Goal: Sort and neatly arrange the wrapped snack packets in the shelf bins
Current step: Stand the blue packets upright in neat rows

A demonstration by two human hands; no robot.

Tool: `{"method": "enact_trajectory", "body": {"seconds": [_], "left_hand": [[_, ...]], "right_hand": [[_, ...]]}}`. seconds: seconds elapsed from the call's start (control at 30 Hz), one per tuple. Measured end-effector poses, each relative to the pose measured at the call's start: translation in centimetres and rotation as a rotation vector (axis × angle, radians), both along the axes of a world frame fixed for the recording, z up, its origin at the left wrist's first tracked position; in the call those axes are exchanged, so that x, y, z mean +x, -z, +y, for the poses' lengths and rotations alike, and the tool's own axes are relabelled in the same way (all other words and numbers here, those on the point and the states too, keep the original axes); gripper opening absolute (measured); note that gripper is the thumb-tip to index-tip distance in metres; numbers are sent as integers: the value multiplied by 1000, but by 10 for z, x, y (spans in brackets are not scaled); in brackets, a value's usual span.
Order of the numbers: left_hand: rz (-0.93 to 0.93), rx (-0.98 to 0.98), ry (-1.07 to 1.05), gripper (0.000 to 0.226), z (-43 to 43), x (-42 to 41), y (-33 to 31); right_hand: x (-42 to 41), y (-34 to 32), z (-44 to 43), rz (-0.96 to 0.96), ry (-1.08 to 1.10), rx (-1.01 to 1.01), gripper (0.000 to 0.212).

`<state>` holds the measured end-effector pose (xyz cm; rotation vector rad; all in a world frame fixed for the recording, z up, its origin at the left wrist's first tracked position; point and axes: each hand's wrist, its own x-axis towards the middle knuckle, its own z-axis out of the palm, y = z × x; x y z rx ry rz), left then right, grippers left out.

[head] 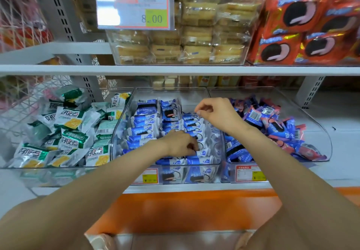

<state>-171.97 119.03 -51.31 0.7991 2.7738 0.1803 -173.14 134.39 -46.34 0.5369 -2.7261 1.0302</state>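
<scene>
A clear middle bin (222,152) on the lower shelf holds blue-and-white snack packets (145,122) standing in rows. My left hand (180,143) reaches into the right rows, fingers curled down round a blue packet (202,153) near the front. Farther back in the same bin, my right hand (216,113) hovers over the rows and its fingertips pinch the top edge of a packet (191,117).
The left bin (58,173) is piled with green-and-white cracker packets (72,121). The right bin (325,136) holds a loose heap of blue-and-pink packets (272,127). A shelf edge (175,70) hangs above, carrying bread packs (196,35), red cookie packs (303,21) and a price tag (134,12).
</scene>
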Motion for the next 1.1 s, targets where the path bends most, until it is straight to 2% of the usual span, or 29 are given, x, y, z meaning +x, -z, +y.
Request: {"method": "enact_trajectory", "body": {"seconds": [0.13, 0.27, 0.4, 0.57, 0.67, 0.87, 0.97, 1.0, 1.07, 1.1], "left_hand": [[76, 153, -57, 28, -24, 18, -7], [152, 301, -149, 23, -57, 29, -20], [229, 419, -260, 17, -84, 36, -23], [203, 455, -265, 17, -103, 41, -25], [201, 491, -270, 14, -107, 41, -27], [180, 467, -205, 16, -86, 37, -21], [145, 433, -132, 22, -65, 33, -19], [115, 400, -112, 25, -58, 31, -17], [22, 309, -91, 35, -46, 26, -11], [-28, 251, -77, 40, -41, 24, -8]], "right_hand": [[-25, -3, -21, -64, -52, 223, 12], [-58, -2, -56, -147, -104, 458, 32], [-89, 12, -82, -155, -84, 556, 43], [-104, 22, -93, -105, -74, 683, 38], [-101, 21, -93, -121, -74, 780, 42], [-79, -16, -68, -91, -77, 675, 24], [-68, -31, -46, -244, -132, 595, 45], [-64, -33, -38, -281, -153, 618, 46], [-54, -32, -24, -303, -196, 682, 29], [-49, -31, -19, -303, -219, 692, 29]]}}
